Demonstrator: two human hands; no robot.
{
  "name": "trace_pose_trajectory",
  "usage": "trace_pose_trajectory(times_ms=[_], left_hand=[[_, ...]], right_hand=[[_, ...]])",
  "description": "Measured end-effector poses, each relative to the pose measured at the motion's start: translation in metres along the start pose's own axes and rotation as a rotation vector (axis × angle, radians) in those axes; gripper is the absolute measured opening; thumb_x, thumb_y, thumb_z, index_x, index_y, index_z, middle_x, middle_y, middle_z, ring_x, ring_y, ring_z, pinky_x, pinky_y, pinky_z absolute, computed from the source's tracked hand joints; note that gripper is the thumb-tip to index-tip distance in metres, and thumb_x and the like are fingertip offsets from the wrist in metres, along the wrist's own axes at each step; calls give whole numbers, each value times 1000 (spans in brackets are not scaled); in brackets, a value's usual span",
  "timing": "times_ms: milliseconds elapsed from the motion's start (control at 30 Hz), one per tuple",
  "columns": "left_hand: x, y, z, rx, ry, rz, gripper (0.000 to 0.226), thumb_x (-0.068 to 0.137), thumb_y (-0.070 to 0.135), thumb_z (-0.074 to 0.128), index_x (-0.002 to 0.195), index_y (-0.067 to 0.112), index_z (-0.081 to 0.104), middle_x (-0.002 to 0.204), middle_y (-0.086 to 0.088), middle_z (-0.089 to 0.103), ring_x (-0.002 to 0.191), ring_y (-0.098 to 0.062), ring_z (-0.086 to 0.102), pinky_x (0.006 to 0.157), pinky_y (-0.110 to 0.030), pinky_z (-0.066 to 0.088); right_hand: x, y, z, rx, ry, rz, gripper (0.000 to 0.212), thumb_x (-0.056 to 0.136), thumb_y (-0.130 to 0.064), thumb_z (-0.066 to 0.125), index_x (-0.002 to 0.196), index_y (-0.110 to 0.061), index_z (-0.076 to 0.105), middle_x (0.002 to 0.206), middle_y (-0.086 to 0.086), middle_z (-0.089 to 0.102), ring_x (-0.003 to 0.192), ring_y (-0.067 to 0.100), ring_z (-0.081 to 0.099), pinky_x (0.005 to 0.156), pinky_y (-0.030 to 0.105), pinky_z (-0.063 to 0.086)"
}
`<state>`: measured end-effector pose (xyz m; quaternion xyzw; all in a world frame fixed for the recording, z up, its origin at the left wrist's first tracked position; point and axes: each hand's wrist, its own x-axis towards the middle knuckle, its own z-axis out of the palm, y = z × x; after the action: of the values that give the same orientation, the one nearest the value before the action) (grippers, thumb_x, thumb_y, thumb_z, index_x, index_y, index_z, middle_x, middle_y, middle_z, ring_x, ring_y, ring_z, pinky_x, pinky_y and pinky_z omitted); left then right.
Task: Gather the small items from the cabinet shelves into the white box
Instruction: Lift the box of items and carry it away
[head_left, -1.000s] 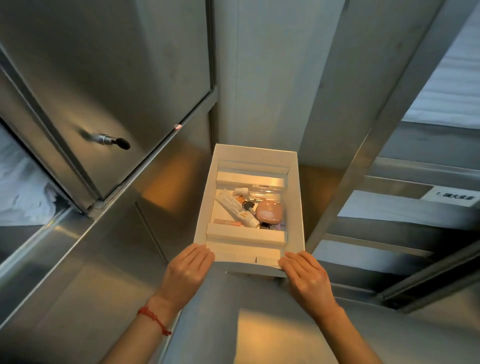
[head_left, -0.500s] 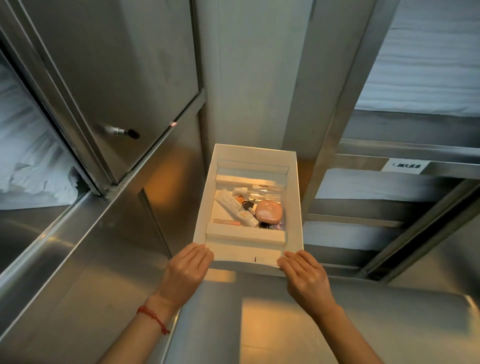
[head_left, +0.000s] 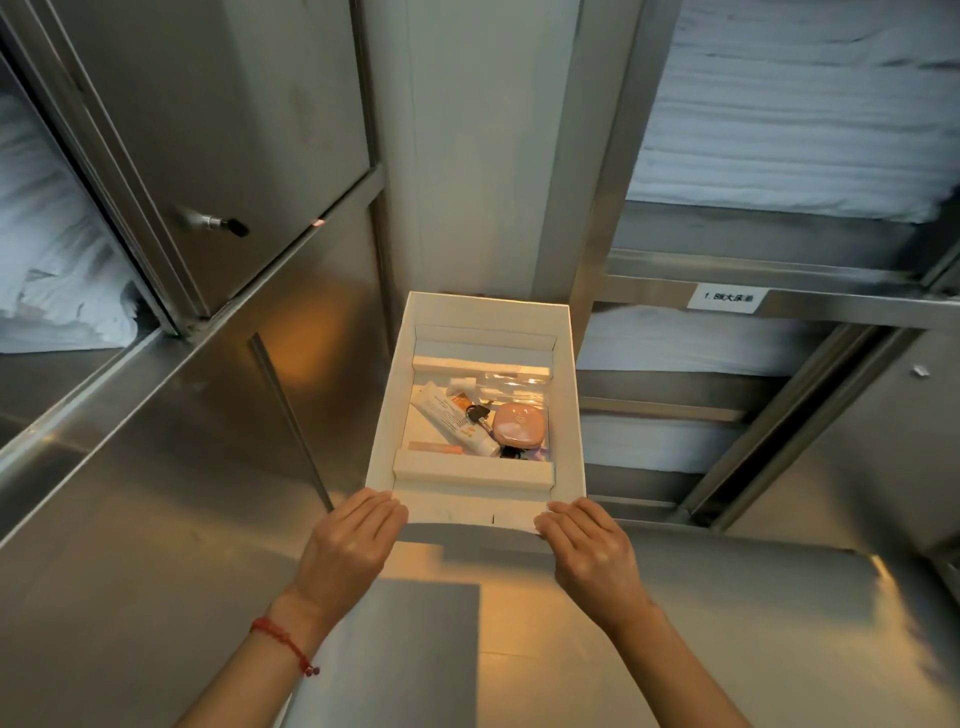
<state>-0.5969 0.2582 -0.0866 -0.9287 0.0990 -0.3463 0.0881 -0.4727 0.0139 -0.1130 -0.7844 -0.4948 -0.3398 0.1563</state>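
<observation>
A steel cabinet (head_left: 218, 130) fills the view, its door with a small handle (head_left: 213, 222) at ten o'clock and folded white linen (head_left: 795, 119) stacked on shelves at two o'clock. Below them a steel worktop (head_left: 727, 623) spreads across the lower half. On it, at the centre, sits the white box (head_left: 483, 312), pushed up close to the cabinet's upright, probably so it stays within easy reach of the shelves.

The left hand (head_left: 348, 545) at seven o'clock and the right hand (head_left: 592, 551) at five o'clock each lie flat against the box's near corners, fingers straight and together, pressing rather than clasping; each grip is therefore slack, clamped on nothing. That hold suits sliding or steadying the box more than lifting it.

Inside, between two foam strips, lie a white tube (head_left: 452, 418), a pink case (head_left: 519, 426) just beside it, and a dark key (head_left: 477, 414) between them. A clear bag (head_left: 514, 382) sits behind. Something dark under the case is too hidden to name, the thumbs cannot be seen, and the shelf label (head_left: 727, 298) is too blurred to read fully.
</observation>
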Motion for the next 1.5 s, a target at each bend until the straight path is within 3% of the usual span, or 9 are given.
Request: trace_pose_trajectory(times_ms=[33,100,167,267,367,567,933,1200,1500], left_hand=[[-2,9,-3,-21,35,18,12,82,-5,60,90,2,67,76,-13,72,69,-24,71,82,-34,53],[-3,24,-5,-67,62,31,51,101,1,22,85,2,70,74,-12,71,68,-23,71,78,-35,54],[1,43,-12,-55,102,44,67,102,4,14,73,2,74,72,-12,71,65,-22,70,76,-34,55],[4,66,-14,-35,94,63,66,101,2,15,71,1,74,71,-12,70,71,-23,68,87,-34,45],[6,88,-13,-60,88,88,67,102,6,14,73,3,75,73,-11,71,70,-22,70,83,-32,52],[24,127,-7,-122,91,162,65,103,13,18,76,4,76,75,-10,72,70,-21,71,76,-37,54],[68,191,8,-257,224,338,57,102,3,25,72,1,74,72,-12,70,67,-22,70,88,-32,48],[87,227,10,-412,261,479,61,102,2,21,72,3,74,73,-10,71,68,-20,70,77,-37,55],[90,267,1,-543,272,632,67,103,8,15,73,4,74,73,-9,71,69,-19,70,87,-31,49]], right_hand=[[-8,-1,-6,-5,1,5,18,80,0,57,74,-9,72,76,6,70,75,18,69,85,29,49],[-23,-2,-18,-4,6,16,29,89,-2,48,73,-9,71,75,6,70,75,17,69,87,28,46],[-37,-1,-32,-9,10,36,42,97,-6,37,73,-9,72,75,5,70,75,16,69,86,28,48],[-58,5,-50,-35,-7,62,36,93,-4,42,72,-9,71,74,5,70,75,17,69,89,27,45],[-77,10,-68,-64,-28,93,26,77,4,49,71,-8,71,72,7,69,73,18,68,89,28,43],[-113,22,-108,-143,-17,161,29,79,7,46,70,-7,70,70,7,67,71,19,67,86,28,42],[-177,28,-172,-329,-62,348,28,76,7,47,69,-8,69,69,6,66,73,18,67,86,29,44],[-211,5,-209,-470,-73,488,19,64,11,64,69,-7,68,68,7,65,74,19,67,84,29,43],[-243,-36,-243,-595,-88,633,20,60,12,69,66,-7,66,65,6,62,75,19,67,82,28,44]])
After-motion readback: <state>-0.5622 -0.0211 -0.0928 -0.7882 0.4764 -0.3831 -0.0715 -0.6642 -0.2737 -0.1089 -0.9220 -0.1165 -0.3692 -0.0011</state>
